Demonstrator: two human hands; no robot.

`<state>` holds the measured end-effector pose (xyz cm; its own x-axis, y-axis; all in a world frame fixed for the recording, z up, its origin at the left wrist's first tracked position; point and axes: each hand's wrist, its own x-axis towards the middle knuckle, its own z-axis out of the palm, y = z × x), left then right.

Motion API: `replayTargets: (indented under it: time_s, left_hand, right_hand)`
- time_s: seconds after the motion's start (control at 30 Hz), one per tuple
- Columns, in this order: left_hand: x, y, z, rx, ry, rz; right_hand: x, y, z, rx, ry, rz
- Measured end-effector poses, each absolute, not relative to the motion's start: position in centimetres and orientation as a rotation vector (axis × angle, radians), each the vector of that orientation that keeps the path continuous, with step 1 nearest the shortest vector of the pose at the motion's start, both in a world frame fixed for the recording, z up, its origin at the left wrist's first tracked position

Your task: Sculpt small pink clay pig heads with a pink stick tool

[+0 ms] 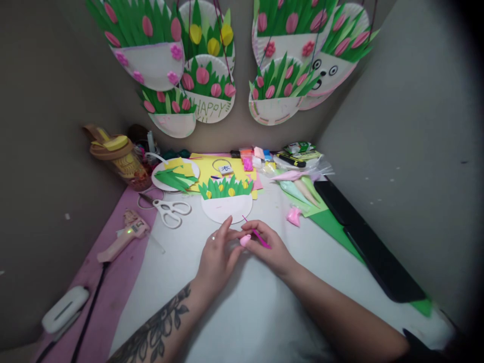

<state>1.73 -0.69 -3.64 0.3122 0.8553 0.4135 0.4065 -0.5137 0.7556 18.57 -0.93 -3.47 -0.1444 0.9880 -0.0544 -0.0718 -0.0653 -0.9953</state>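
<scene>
"Where is the pink lump (245, 240) held?"

"Over the table (242, 312), pinched by the left hand (218, 254); a magenta tool (262, 239) is pinched by the right hand (275, 253)."

"The plate (155, 175)?"

"Set by the far left corner, loaded with cut paper (177, 177)."

Plain grey walls (378, 126) around a cloth-covered table (170, 302)

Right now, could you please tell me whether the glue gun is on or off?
On, it appears: a small green light glows on the glue gun.
</scene>
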Motion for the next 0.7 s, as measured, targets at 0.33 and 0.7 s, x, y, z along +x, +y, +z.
replayTargets:
  time_s: [0.33,0.7]
  left_hand:
    - [1.60,-0.74,-3.98,2.103,1.140,1.110]
    - [1.76,-0.65,-3.80,2.161,1.109,1.111]
  right_hand:
    - [18.57,-0.92,-3.27,-1.120,-1.234,1.411]
    - [18.47,-0.90,-3.13,-1.121,-1.228,1.422]
